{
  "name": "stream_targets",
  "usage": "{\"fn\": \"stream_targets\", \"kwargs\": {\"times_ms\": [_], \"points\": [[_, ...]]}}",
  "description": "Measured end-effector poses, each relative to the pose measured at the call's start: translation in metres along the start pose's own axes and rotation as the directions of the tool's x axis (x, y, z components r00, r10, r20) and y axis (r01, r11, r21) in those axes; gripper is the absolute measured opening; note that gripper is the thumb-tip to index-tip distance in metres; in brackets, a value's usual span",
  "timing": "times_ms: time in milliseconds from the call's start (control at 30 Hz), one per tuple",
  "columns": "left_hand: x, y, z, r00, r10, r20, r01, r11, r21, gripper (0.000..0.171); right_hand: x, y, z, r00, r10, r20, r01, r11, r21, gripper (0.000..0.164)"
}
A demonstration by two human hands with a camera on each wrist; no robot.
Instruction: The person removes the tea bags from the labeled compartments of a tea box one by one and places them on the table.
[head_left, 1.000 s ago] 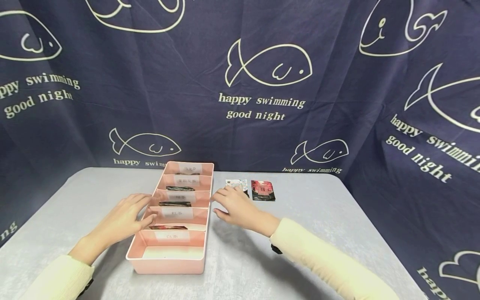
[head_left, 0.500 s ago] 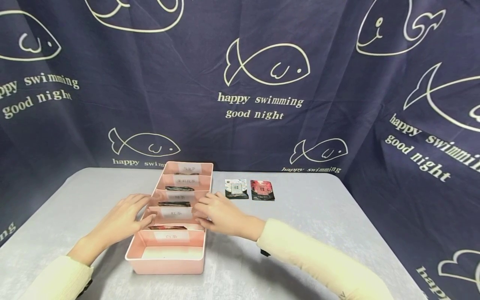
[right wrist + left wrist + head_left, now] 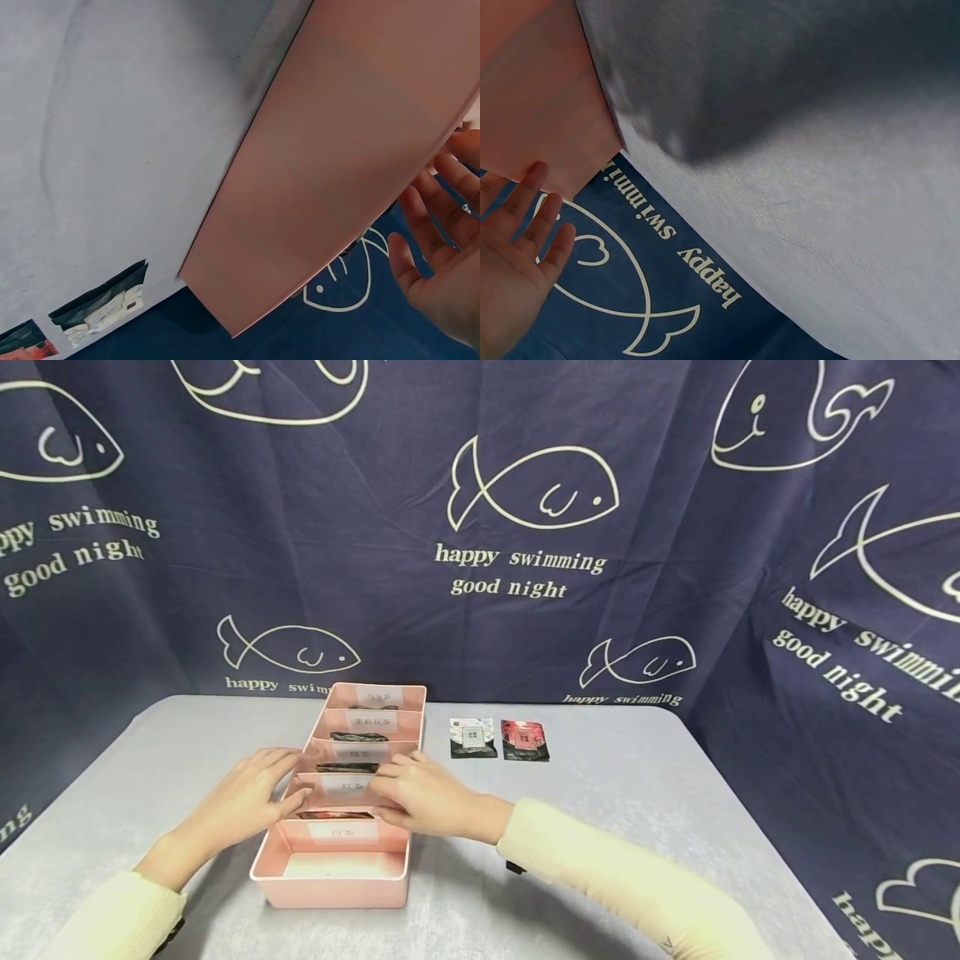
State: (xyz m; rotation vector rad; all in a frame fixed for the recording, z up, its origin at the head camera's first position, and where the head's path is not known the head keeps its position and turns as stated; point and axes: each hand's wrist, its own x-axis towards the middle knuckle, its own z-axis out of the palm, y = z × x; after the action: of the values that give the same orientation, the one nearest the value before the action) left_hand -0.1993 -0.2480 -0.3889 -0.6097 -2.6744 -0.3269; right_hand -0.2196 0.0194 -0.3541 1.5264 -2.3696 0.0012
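A long pink box point(image 3: 330, 893) with labelled compartments stands left of centre in the head view. At its left rim is my left hand point(image 3: 255, 789), fingers loosely bent, thumb over the box near a red sachet point(image 3: 337, 815). My right hand point(image 3: 431, 795) reaches over the right rim into the same compartment. Its thumb is by the red sachet's right end, and its fingertips hide part of the divider label. In the right wrist view the fingers point(image 3: 435, 206) extend over the rim, apart from each other. Dark sachets point(image 3: 347, 767) stand in compartments farther back.
Right of the box, a white-and-black sachet point(image 3: 472, 738) and a red-and-black sachet point(image 3: 525, 741) lie flat on the grey table point(image 3: 600, 827). A dark blue printed curtain point(image 3: 525, 635) hangs behind the table. The box's front compartment shows its bare floor.
My right hand has moved left, from beside the box to over its right rim and inside, uncovering the white-and-black sachet. My left hand has stayed in place.
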Motion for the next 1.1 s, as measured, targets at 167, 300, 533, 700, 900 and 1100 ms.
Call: {"fn": "stream_targets", "kwargs": {"times_ms": [167, 300, 533, 700, 900, 1100], "points": [[0.000, 0.000, -0.001, 1.000, -0.002, 0.000, 0.002, 1.000, -0.004, 0.043, 0.003, -0.003, 0.000, 1.000, -0.009, 0.022, 0.008, 1.000, 0.001, 0.019], [0.000, 0.001, -0.002, 1.000, -0.004, 0.003, 0.004, 1.000, -0.006, 0.043, 0.004, -0.003, 0.000, 1.000, -0.009, 0.025, 0.009, 1.000, -0.002, 0.019], [0.000, 0.000, -0.001, 1.000, -0.003, 0.002, 0.003, 1.000, -0.001, 0.043, 0.005, -0.004, 0.001, 1.000, -0.016, 0.001, 0.016, 1.000, 0.011, 0.016], [0.000, 0.000, 0.000, 1.000, -0.001, 0.000, 0.001, 1.000, 0.000, 0.043, 0.007, -0.003, 0.003, 1.000, -0.007, -0.014, 0.008, 0.999, 0.042, 0.014], [-0.001, 0.000, 0.000, 1.000, -0.008, 0.010, 0.008, 1.000, 0.007, 0.046, 0.008, -0.002, 0.007, 0.998, 0.008, -0.057, -0.003, 0.995, 0.099, 0.012], [-0.001, 0.001, 0.000, 1.000, -0.012, 0.010, 0.012, 1.000, 0.004, 0.046, 0.010, -0.001, 0.012, 0.997, 0.018, -0.071, -0.010, 0.993, 0.115, 0.013]]}}
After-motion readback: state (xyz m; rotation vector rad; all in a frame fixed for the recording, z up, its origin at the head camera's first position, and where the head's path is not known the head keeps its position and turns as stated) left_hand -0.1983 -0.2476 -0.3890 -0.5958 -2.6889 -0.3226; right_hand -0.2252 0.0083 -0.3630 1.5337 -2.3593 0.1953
